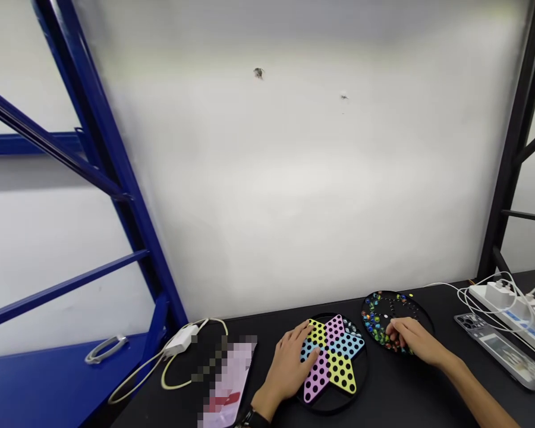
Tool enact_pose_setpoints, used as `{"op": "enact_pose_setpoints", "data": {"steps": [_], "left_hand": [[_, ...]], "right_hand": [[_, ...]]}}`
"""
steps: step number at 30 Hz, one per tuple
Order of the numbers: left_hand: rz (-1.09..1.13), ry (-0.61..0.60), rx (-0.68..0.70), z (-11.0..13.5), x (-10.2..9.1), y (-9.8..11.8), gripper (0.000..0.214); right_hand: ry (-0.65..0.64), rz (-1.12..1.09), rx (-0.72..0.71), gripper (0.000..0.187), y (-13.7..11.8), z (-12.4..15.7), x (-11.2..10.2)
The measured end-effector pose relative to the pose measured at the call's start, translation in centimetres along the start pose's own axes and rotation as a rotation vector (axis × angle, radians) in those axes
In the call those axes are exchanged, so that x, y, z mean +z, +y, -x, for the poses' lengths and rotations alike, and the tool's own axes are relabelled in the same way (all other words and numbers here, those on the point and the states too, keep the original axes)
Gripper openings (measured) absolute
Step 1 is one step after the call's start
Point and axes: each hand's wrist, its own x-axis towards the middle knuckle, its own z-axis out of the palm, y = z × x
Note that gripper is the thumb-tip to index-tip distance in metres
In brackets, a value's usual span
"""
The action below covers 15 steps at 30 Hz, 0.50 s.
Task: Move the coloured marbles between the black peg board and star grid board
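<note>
My left hand (288, 365) lies on a star-shaped Chinese checkers board (339, 362) with yellow, pink and blue points and black holes. Its fingers rest on the yellow and blue points, and it seems to hold nothing. A few marbles sit at the board's far edge, partly behind the star. To the right, my right hand (412, 340) curls over a round black board (395, 300) holding several multicoloured glass marbles (377, 324). Its fingertips are among the marbles, and whatever they may hold is hidden.
A white charger (181, 340) with pale cables and a pixelated flat object (229, 380) lie left on the black table (410, 395). A white power strip (506, 309) and grey printed sheet (499, 351) lie right. Blue shelving (116, 178) and a black upright (506, 148) flank a white wall (294, 178).
</note>
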Motion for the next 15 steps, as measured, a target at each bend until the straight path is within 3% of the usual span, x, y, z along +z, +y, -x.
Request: {"op": "enact_pose_setpoints", "data": {"steps": [15], "left_hand": [[0.006, 0.02, 0.013, -0.03, 0.22, -0.32, 0.056]], "right_hand": [[-0.009, -0.089, -0.037, 0.046, 0.05, -0.3, 0.86]]}}
